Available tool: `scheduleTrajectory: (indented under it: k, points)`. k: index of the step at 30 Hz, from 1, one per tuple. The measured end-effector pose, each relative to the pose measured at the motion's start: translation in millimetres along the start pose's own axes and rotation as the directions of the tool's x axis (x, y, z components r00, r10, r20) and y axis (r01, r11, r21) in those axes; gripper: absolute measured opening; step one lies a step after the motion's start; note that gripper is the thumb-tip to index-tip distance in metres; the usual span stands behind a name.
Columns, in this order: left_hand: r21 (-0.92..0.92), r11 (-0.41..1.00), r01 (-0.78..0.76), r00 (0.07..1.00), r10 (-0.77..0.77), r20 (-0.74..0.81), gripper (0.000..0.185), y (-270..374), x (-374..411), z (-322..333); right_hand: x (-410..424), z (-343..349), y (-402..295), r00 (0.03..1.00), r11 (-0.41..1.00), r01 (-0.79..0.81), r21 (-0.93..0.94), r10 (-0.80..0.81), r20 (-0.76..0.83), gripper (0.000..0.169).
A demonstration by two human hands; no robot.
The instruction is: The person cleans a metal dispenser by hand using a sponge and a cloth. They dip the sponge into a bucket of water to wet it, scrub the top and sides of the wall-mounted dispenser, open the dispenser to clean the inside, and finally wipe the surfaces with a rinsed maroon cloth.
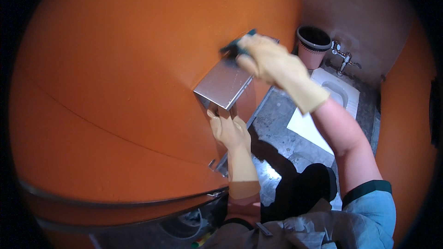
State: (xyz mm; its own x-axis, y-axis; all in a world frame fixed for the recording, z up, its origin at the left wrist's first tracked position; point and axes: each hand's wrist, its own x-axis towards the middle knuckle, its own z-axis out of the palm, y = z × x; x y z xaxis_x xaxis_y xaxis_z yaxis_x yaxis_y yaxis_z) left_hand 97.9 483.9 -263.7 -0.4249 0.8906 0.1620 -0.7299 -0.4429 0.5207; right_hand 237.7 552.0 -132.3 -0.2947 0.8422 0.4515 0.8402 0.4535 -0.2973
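My right hand (266, 55), in a cream rubber glove and blurred, grips a dark green scouring pad (238, 45) over the far end of a shiny metal box dispenser (226, 83) fixed to the orange wall panel. My left hand (230, 128), in a matching glove, is at the near end of the dispenser, its fingertips partly hidden beneath the metal edge. Whether those fingers grip the dispenser cannot be seen. Pale streaks mark the dispenser's top near its right edge.
The orange wall panel (121, 58) fills the left. Right of the hands, a white squat toilet (311, 124) is set in the grey floor. Behind it stand a pink waste bin (311, 53) and a metal flush valve (344, 58). A bucket (187, 223) is at the bottom.
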Motion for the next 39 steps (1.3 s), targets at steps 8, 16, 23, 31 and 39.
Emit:
scheduleTrajectory:
  k: [8, 16, 23, 31, 39]
  points:
    - [0.0, 1.0, 0.0, 1.0, 0.0, -0.011, 0.034, 6.8, 0.2, -0.6, -0.4, -1.9, -10.3, 0.992, 0.993, 0.035, 0.112, -0.048, 0.115, 0.047]
    - [0.181, 0.979, -0.097, 0.995, 0.097, 0.01, 0.04, -2.4, 1.3, -12.6, 8.7, -41.5, 50.5, 0.875, 0.215, -0.198, 0.956, 0.478, 0.074, 0.055]
    - [0.126, 0.986, -0.111, 0.994, 0.111, 0.01, 0.038, -7.3, 2.5, -10.7, 18.1, -50.9, 97.1, 0.846, -0.046, -0.157, 0.987, 0.51, 0.158, 0.043]
    - [0.163, 0.979, -0.123, 0.992, 0.126, -0.01, 0.039, -6.7, 3.3, -12.3, 0.8, -29.2, 20.5, 0.9, 0.929, 0.362, 0.077, -0.37, 0.231, 0.061]
    - [0.117, 0.983, -0.139, 0.99, 0.136, 0.026, 0.039, -13.6, 1.9, -12.4, 10.1, 12.9, 12.4, 0.983, 0.948, 0.177, -0.265, -0.183, 0.004, 0.055]
